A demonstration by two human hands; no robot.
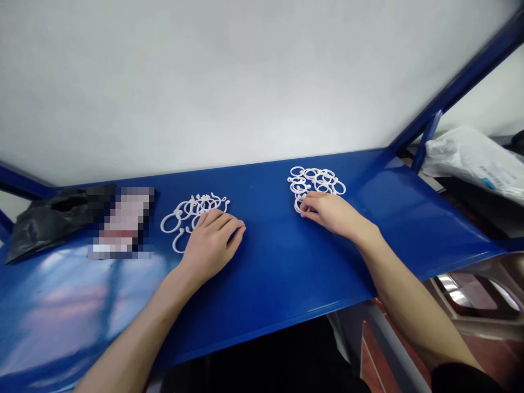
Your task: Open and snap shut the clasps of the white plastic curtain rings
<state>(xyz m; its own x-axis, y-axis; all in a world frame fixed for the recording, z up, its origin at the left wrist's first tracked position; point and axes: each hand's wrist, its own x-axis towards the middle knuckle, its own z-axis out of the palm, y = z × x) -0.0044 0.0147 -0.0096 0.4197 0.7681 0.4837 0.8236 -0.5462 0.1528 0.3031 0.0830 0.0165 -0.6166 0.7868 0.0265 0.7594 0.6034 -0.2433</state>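
My left hand [213, 240] is palm down at the near right side of a loose pile of white plastic rings [171, 222], which look like curtain rings with small knobbed ends. Its fingers curve downward with the thumb close to the index finger; their undersides are hidden, so anything held there does not show. Across the blue tabletop [266, 273], my right hand [323, 210] pinches a white ring [298, 205] at the near edge of a second group of rings [323, 177]. Part of that ring is covered by the fingers.
On the left lie a crumpled black plastic bag [36, 224] and a pixelated flat object [126, 218]. A pale wall [245, 82] rises behind the tabletop. Blue frame bars [462, 76] and a clear plastic package [470, 158] are at the right.
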